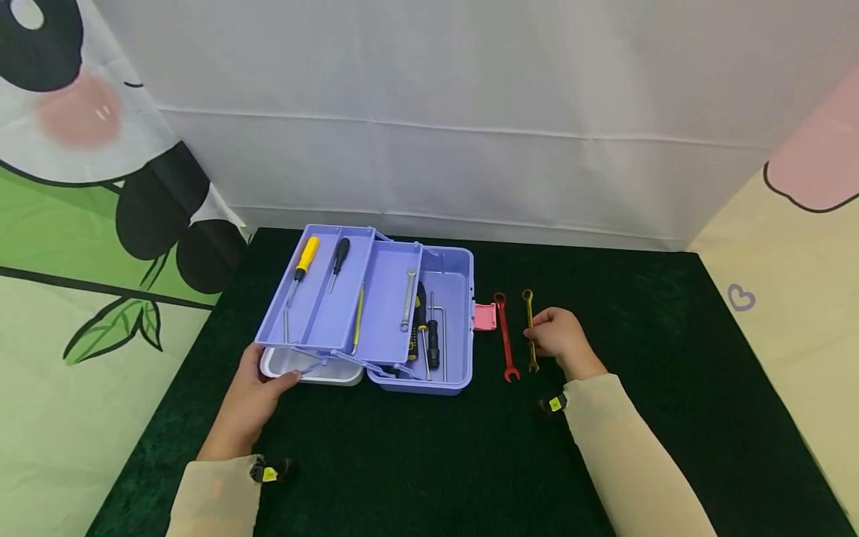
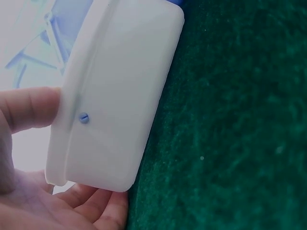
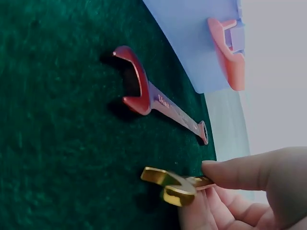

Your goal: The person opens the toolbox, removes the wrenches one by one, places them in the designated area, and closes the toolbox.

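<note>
My right hand [image 1: 562, 339] pinches a gold combination wrench [image 1: 528, 302] by the middle of its shaft, thumb on one side and fingers on the other. In the right wrist view its open end [image 3: 180, 194] points toward the camera, close over the cloth. Left of it lies a red combination wrench [image 1: 506, 339]. The purple toolbox [image 1: 459, 385] stands open with its trays fanned out to the left. My left hand [image 1: 244, 399] grips the corner of its white lid [image 2: 122, 100], thumb over the rim and fingers round the end.
A yellow screwdriver [image 1: 308, 256] and a black screwdriver [image 1: 341, 253] lie in the upper tray. The lower tray holds a silver wrench [image 1: 408, 298]. More screwdrivers and a hex key [image 1: 444, 343] are in the base. A pink latch [image 1: 485, 317] sticks out toward the red wrench. Dark green cloth [image 1: 416, 462] covers the table.
</note>
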{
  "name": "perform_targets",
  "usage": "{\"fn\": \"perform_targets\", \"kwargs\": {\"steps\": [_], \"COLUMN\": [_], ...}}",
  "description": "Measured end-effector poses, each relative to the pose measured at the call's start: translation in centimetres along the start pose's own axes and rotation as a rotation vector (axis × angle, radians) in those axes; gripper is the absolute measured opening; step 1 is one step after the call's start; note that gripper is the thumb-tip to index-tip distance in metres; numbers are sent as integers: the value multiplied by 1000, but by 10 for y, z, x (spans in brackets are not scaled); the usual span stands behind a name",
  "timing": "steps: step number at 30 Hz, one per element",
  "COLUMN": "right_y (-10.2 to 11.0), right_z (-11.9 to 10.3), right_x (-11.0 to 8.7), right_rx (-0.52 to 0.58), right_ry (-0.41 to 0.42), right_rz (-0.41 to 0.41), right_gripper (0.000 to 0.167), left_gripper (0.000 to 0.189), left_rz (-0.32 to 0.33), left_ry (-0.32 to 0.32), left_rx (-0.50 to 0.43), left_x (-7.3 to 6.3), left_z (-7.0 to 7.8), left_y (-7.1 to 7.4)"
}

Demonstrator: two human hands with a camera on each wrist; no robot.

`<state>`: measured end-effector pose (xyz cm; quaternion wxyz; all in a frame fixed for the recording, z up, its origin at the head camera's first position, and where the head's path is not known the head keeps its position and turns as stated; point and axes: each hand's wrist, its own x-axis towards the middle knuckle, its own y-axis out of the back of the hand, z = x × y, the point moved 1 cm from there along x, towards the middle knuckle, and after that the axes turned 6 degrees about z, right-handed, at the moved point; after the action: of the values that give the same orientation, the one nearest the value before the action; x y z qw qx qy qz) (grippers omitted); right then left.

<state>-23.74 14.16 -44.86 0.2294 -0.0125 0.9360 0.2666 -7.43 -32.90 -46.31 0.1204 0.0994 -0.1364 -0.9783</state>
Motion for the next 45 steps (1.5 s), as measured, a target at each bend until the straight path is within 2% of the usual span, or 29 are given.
{"fn": "perform_targets", "kwargs": {"steps": [5, 14, 21, 27, 33, 36, 40, 45], "right_y": [-1, -5, -9, -10, -4, 3, 8, 3], "right_z": [-1, -6, -6, -4, -11, -25, -52, -82], "right_x": [5, 2, -1, -2, -8, -13, -21, -27], "right_rx": [-53, -226, -401, -407, -432, -476, -516, -557], "right_ry": [-1, 14, 48, 52, 55, 112, 252, 392], "right_rz": [4, 53, 97, 109, 75, 79, 112, 119], "right_gripper": [16, 17, 22, 23, 26, 23, 19, 20], "left_gripper": [89, 89, 88, 88, 89, 90, 90, 91], "left_rz": [0, -5, 8, 12, 7, 5, 12, 10], "left_ry": [6, 13, 22, 22, 31, 34, 34, 36], "left_rx": [-2, -26, -29, -30, -31, -35, -32, -24], "left_x": [0, 0, 0, -1, 0, 0, -1, 0], "left_z": [0, -3, -4, -2, -4, -4, -3, -2], "left_y": [0, -1, -2, -3, -4, -3, -2, -2]}}
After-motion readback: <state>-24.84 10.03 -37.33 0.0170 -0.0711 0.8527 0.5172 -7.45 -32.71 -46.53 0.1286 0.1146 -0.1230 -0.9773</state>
